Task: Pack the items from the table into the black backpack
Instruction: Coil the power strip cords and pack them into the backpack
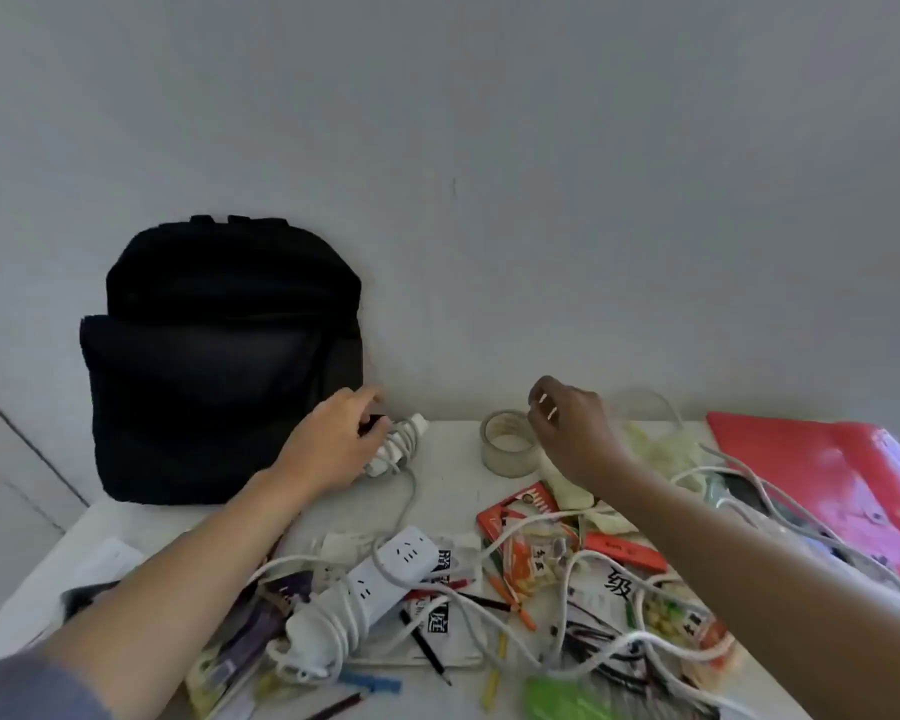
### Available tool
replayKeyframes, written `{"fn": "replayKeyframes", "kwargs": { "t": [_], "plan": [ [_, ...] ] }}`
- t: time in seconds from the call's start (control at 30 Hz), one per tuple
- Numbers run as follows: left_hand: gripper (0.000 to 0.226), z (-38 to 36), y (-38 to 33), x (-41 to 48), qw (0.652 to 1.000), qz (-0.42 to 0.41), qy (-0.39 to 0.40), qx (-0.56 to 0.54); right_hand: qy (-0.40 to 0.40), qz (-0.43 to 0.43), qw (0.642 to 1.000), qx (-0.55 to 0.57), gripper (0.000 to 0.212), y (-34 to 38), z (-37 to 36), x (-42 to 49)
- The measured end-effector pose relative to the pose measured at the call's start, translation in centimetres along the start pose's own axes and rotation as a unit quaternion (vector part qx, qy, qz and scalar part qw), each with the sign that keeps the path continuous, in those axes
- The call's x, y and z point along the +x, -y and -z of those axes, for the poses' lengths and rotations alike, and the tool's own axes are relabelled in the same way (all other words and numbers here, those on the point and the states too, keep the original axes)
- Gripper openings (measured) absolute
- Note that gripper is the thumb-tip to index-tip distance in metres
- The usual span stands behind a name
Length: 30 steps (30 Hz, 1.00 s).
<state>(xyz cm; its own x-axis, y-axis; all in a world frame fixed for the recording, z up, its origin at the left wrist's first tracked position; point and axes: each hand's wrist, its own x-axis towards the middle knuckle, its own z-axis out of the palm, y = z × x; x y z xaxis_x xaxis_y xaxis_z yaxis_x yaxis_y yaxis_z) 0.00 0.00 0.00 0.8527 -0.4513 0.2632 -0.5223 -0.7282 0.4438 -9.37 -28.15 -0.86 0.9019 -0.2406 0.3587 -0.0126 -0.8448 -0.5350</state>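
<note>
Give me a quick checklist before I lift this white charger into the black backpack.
1. Left hand gripping the white charger: cannot tell; fingers curl at its far end.
2. Cord fully wound: not ok; a loose length trails toward the power strip tangle.
3. Black backpack open: cannot tell; no opening shows.
4. Backpack upright against the wall: ok.
5. Right hand free: ok; above the tape roll, holding nothing.
</note>
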Motion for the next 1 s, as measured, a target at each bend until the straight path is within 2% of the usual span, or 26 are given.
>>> {"fn": "replayKeyframes", "kwargs": {
  "t": [0.13, 0.17, 0.3, 0.5, 0.63, 0.73, 0.87, 0.9, 0.97, 1.0],
  "plan": [
    [0.051, -3.1, 2.2, -0.3, 0.993, 0.046, 0.092, 0.061, 0.067, 0.010, 0.997, -0.032, 0.011, 0.9, -3.5, 0.3],
    [0.056, -3.9, 2.7, -0.1, 0.992, 0.043, 0.091, 0.077, 0.078, 0.017, 0.996, -0.029, 0.010, 1.0, -4.5, 0.5],
    [0.068, -5.7, 3.7, 1.2, 0.979, 0.021, 0.069, 0.189, 0.132, 0.032, 0.990, -0.037, 0.015, 1.6, -8.6, 1.2],
    [0.075, -7.1, 4.5, 3.5, 0.956, 0.022, 0.122, 0.267, 0.232, 0.001, 0.971, -0.056, 0.032, 2.4, -12.7, 1.5],
    [0.058, -7.2, 4.7, 4.1, 0.965, 0.023, 0.107, 0.239, 0.267, -0.031, 0.961, -0.063, 0.035, 2.0, -13.8, 1.9],
    [0.047, -6.5, 5.0, 4.5, 0.977, 0.039, 0.104, 0.180, 0.280, -0.051, 0.958, -0.047, 0.036, 2.2, -13.5, 2.4],
    [0.063, -4.5, 4.4, 4.9, 0.987, 0.070, 0.123, 0.074, 0.319, -0.128, 0.935, 0.084, 0.039, 3.0, -12.8, 2.8],
    [0.060, -3.8, 4.0, 4.8, 0.989, 0.075, 0.121, 0.043, 0.325, -0.136, 0.929, 0.111, 0.044, 3.3, -12.7, 2.9],
    [0.038, -2.1, 2.8, 5.0, 0.990, 0.082, 0.110, -0.038, 0.339, -0.154, 0.913, 0.169, 0.050, 3.9, -12.3, 3.2],
    [0.028, -1.1, 2.0, 5.1, 0.987, 0.083, 0.103, -0.088, 0.340, -0.174, 0.898, 0.218, 0.046, 4.4, -12.0, 3.2]
  ]
}}
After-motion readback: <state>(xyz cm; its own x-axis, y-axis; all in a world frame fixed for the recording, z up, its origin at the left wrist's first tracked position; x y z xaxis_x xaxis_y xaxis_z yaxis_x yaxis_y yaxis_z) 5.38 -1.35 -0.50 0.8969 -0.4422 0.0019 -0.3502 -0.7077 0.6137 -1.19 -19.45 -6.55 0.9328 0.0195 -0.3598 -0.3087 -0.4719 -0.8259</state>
